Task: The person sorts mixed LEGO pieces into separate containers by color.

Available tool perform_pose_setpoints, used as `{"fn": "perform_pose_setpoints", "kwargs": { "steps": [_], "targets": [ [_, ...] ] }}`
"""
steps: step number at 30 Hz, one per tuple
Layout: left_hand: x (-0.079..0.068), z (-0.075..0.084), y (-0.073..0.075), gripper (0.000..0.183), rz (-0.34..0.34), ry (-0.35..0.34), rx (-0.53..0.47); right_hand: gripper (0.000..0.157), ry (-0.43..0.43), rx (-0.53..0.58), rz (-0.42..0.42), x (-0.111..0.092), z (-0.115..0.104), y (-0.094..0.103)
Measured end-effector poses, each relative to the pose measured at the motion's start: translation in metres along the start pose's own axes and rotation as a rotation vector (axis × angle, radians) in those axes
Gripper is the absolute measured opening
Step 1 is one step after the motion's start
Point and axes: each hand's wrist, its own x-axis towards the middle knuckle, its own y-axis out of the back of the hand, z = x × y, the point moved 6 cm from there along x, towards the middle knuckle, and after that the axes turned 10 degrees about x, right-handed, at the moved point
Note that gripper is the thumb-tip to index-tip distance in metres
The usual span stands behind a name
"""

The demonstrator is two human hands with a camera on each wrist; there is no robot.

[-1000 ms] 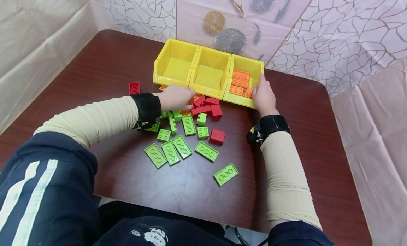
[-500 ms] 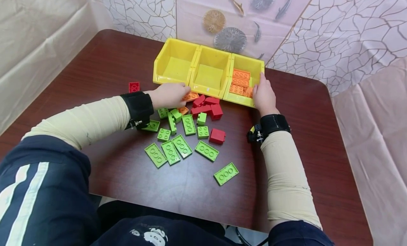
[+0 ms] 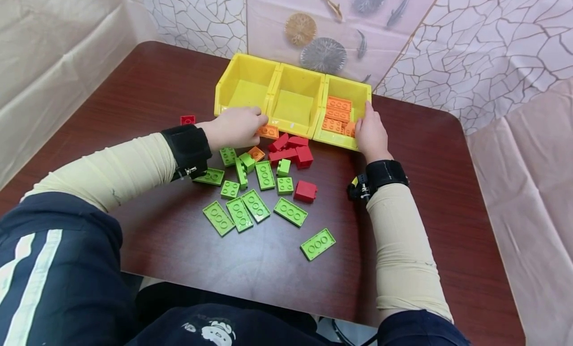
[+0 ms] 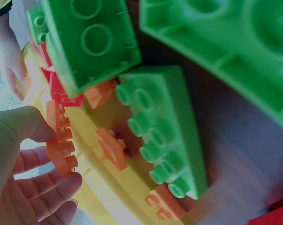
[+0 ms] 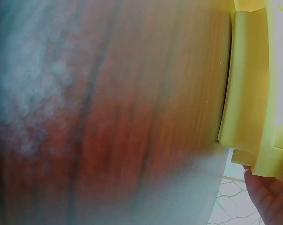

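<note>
My left hand [image 3: 235,128] pinches an orange toy brick [image 4: 58,136] between thumb and fingers. In the head view this brick [image 3: 269,132] overlaps the front edge of the middle yellow bin [image 3: 293,126]. My right hand [image 3: 372,133] grips the outer side wall of the right yellow bin [image 3: 342,141], which holds several orange bricks [image 3: 338,104]. Red bricks [image 3: 283,154] lie just in front of the bins. Green bricks [image 3: 265,175] spread out toward the person, with a small orange brick [image 3: 256,153] beside them. The left wrist view shows more loose orange bricks [image 4: 112,147] by the bins.
The left yellow bin [image 3: 246,90] adjoins the middle one, and no bricks show inside either. One red brick [image 3: 187,120] lies apart at the left, another [image 3: 306,191] nearer the front. A lone green brick [image 3: 318,244] is closest to the table's [image 3: 403,286] front edge.
My left hand has drawn left and then slightly up toward the bins, with the orange brick between its fingers. More of the green bricks now show. My right hand stays on the bin.
</note>
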Motion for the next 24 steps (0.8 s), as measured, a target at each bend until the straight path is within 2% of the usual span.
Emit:
{"fn": "perform_pose_setpoints", "kwargs": {
  "steps": [15, 24],
  "targets": [
    [0.024, 0.022, 0.02, 0.022, 0.091, -0.045, -0.009, 0.058, 0.012, 0.002, 0.01, 0.003, 0.003, -0.002],
    [0.049, 0.048, 0.028, 0.026, 0.096, -0.117, -0.009, 0.057, 0.018, -0.003, 0.019, 0.003, 0.003, 0.0]
  ]
}}
